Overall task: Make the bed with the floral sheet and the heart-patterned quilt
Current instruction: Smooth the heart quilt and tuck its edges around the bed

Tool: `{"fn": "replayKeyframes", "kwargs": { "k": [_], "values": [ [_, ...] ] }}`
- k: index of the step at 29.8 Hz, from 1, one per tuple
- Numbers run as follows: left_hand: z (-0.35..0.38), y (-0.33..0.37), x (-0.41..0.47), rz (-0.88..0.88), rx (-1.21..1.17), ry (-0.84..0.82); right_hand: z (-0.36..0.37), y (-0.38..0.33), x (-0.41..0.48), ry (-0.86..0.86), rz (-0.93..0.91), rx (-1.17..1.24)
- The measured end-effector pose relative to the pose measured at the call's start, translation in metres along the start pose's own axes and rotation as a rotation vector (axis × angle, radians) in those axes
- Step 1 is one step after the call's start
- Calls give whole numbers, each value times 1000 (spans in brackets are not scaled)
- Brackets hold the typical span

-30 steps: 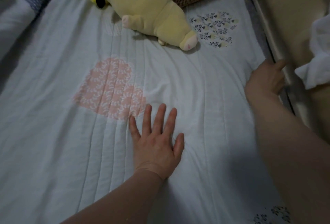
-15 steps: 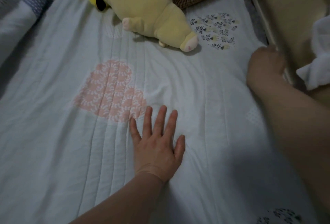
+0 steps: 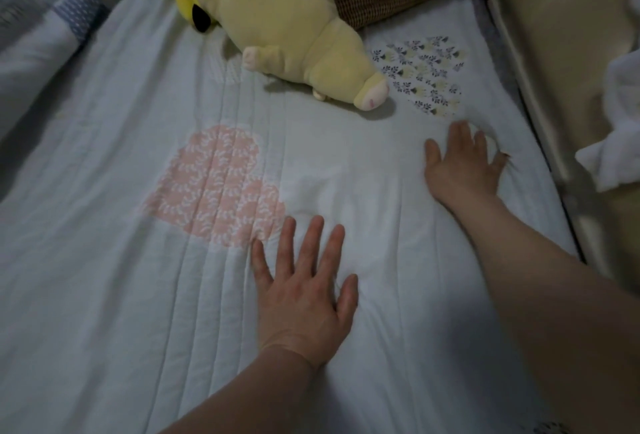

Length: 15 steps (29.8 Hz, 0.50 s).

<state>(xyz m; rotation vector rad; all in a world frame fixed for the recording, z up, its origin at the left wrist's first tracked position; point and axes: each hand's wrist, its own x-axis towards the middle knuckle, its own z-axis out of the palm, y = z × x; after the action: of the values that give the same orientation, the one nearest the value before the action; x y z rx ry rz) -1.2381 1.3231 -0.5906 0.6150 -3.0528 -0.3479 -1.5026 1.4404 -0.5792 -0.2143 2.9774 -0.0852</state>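
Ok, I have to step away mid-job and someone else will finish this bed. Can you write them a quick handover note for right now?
Left hand: open, flat on the heart-patterned quilt, just below the pink heart.
Right hand: open, pressing the quilt near its right edge, below the dark floral heart.
Done: quilt spread over the bed, mostly flat.
To do: smooth the creases between the hands. The yellow plush toy lies on the quilt's top end. The floral sheet is not clearly visible.
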Motion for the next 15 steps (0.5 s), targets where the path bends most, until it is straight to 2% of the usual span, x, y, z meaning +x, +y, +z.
{"fn": "replayKeyframes", "kwargs": {
  "k": [2,4,6,7,8,11,13,15],
  "values": [
    [0,-1,2,5,-4,11,-12,-13,19,63,88,-24],
    [-1,-1,2,3,-15,17,-29,-39,32,219,-87,22],
    [-1,1,2,12,-23,19,-41,-52,45,280,-253,163],
    [0,1,0,13,-24,12,-44,-53,54,282,-223,233],
    [1,2,0,15,-27,16,-46,-50,68,288,-118,283],
    [1,0,0,11,-26,13,-47,-41,98,243,286,434],
    [1,-1,1,16,-25,10,-47,-36,106,189,330,410],
    [2,-3,2,19,-27,19,-49,-35,106,185,258,305]
  ]
}}
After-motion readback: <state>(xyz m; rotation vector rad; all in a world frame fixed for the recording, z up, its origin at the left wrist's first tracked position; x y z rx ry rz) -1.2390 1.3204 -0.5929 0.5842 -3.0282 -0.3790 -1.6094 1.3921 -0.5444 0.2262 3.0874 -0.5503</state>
